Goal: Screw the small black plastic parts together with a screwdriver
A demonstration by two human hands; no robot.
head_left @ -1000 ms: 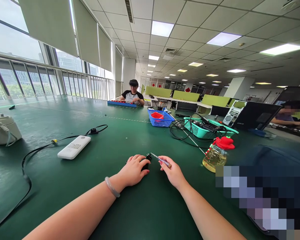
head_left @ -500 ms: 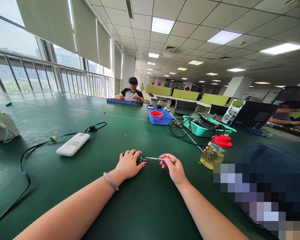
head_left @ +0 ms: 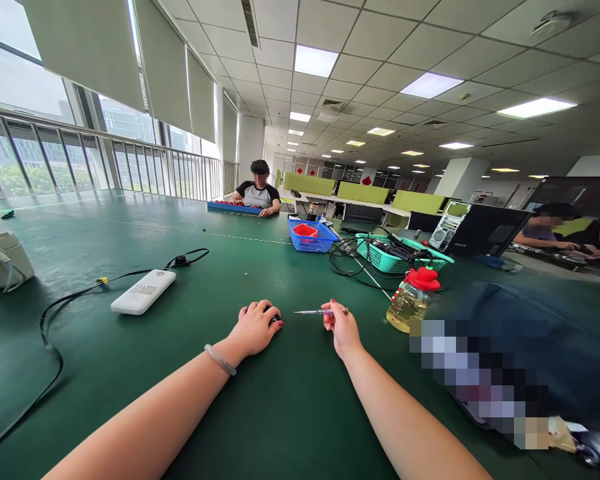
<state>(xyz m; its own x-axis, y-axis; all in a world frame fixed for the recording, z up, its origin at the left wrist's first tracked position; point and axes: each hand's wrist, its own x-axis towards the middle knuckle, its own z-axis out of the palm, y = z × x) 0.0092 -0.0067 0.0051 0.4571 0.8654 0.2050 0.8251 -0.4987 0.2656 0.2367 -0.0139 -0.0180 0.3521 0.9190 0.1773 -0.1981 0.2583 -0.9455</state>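
Print on the white device (head_left: 144, 292) is too small to read. The left hand (head_left: 254, 330) is curled around a black part (head_left: 276, 319) on the green counter (head_left: 285, 413), mostly hiding it; the right hand (head_left: 343, 327) pinches a slim screwdriver (head_left: 309, 312), tip pointing left, clear of the part. Pixelation covers some of a dark bag (head_left: 550, 333); lit ceiling panels (head_left: 316, 61) recede.

This is looking like an open-plan office: green partitions (head_left: 363, 193) are lining up at one o'clock, a monitor (head_left: 493, 232) is standing at two, ceiling lights (head_left: 317, 61) are glowing.
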